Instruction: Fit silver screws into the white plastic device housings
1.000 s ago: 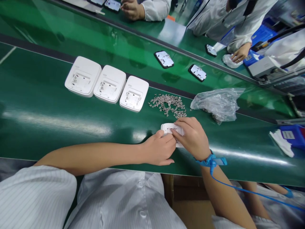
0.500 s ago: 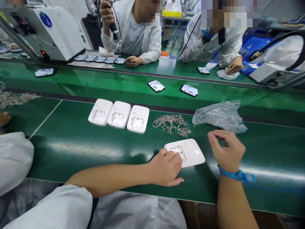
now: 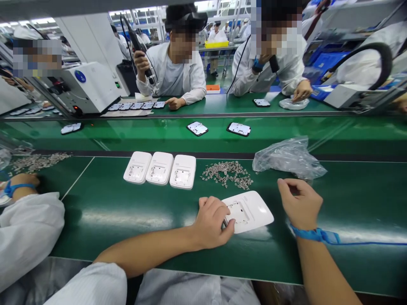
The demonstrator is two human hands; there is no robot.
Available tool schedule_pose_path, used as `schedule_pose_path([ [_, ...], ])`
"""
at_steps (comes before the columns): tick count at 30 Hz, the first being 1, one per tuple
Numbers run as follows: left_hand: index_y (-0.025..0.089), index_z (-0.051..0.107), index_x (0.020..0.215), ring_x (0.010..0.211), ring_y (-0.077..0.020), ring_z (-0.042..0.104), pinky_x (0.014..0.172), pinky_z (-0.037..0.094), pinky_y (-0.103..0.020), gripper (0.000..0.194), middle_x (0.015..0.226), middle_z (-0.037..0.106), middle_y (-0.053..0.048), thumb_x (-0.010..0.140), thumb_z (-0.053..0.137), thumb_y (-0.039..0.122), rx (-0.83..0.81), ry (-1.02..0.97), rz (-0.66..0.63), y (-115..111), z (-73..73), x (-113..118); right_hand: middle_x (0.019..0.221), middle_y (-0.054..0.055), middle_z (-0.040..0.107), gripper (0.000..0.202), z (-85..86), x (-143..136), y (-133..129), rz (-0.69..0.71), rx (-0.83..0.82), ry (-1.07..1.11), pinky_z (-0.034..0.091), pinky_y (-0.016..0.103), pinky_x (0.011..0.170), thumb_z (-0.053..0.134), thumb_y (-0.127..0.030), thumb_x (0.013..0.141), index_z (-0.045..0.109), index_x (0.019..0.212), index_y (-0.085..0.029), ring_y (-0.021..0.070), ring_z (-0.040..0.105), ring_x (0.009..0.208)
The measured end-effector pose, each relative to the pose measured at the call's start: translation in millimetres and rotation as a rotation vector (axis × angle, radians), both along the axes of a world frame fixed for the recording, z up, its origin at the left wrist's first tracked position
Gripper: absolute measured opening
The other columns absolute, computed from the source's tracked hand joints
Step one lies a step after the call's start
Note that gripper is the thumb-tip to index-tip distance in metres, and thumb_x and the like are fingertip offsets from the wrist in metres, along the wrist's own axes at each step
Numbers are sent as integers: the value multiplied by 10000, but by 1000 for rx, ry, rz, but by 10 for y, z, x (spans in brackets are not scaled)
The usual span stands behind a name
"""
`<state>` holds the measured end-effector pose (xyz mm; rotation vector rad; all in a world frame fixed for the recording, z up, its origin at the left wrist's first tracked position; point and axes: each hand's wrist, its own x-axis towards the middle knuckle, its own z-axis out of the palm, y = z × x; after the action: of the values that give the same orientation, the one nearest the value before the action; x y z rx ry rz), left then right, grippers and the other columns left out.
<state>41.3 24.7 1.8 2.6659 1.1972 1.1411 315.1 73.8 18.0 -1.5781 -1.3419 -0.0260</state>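
A white plastic housing (image 3: 254, 209) with a square recess lies tilted on the green bench. My left hand (image 3: 212, 222) grips its left edge, thumb below and fingers above. To the right of the housing my right hand (image 3: 300, 203), with a blue wrist strap, is held with thumb and index finger pinched together; anything between the fingertips is too small to make out. Behind the housing is a scattered pile of small metal parts (image 3: 227, 173). Three more white housings (image 3: 182, 171) stand in a row left of the pile.
A clear plastic bag (image 3: 288, 159) lies behind my right hand. Dark-edged boards (image 3: 239, 128) rest on the green strip beyond. Two people in white coats sit opposite. At the left are a neighbour's sleeve (image 3: 32, 233) and another metal-parts pile (image 3: 40, 162).
The camera view has tilted up. My left hand has shifted to the housing's left edge, its thumb now against it, uncovering more of the recess. My right hand remains pinched.
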Motion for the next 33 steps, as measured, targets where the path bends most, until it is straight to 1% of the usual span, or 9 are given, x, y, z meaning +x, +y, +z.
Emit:
schedule_pose_path([
  [4,208,487,593,620,-166,490,669,270,-361,381,555,517,-8,924,524,393,90,332,234,398,225,-418,703,57,662,363,8,4,23,7,-3,8,466,357,620,604,-538,860,654,721,-207,216,585,603],
  [8,172,600,729,770,-278,590,727,311,-402,384,700,634,-124,974,431,414,89,375,567,687,463,-1005,678,55,656,398,29,-23,40,42,16,42,450,345,588,590,-555,873,654,706,-199,205,573,572],
  [10,145,631,831,868,-339,615,778,343,-435,457,822,672,-170,955,420,531,-53,445,760,723,510,-1194,674,55,654,411,39,-41,46,68,36,34,444,336,578,582,-555,886,651,697,-196,199,573,570],
  [12,136,637,948,982,-373,621,847,367,-465,541,983,691,-187,926,397,620,-277,508,888,727,518,-1286,665,53,648,421,44,-51,50,88,51,22,435,328,572,573,-550,897,645,682,-195,193,566,568],
  [15,139,620,1015,1044,-368,628,897,385,-485,559,1093,689,-180,908,369,627,-471,519,905,740,520,-1324,650,47,636,426,45,-48,50,92,63,23,425,322,567,564,-542,905,639,670,-195,187,556,563],
  [21,151,597,998,1043,-377,641,902,402,-513,539,1088,696,-183,875,367,623,-563,489,928,727,581,-1495,639,47,632,455,38,-24,48,78,50,59,423,332,566,558,-579,899,636,661,-200,197,557,555],
  [25,161,592,966,1018,-370,657,913,401,-530,490,1060,706,-171,867,389,596,-613,475,966,620,610,-1774,652,48,639,438,9,-35,42,91,32,45,415,335,573,569,-575,876,643,661,-200,199,563,565],
  [29,162,597,960,1042,-370,655,922,412,-526,469,1064,713,-169,860,431,589,-637,442,1063,517,649,-2145,670,55,656,436,-24,-54,24,111,-43,26,420,340,586,558,-597,830,656,665,-206,216,590,592],
  [33,148,619,948,1059,-388,639,904,429,-517,429,1041,708,-186,845,509,550,-586,410,1169,398,733,-2402,696,70,677,429,-20,-81,21,97,-128,-16,429,355,591,543,-608,776,668,677,-209,250,626,639],
])
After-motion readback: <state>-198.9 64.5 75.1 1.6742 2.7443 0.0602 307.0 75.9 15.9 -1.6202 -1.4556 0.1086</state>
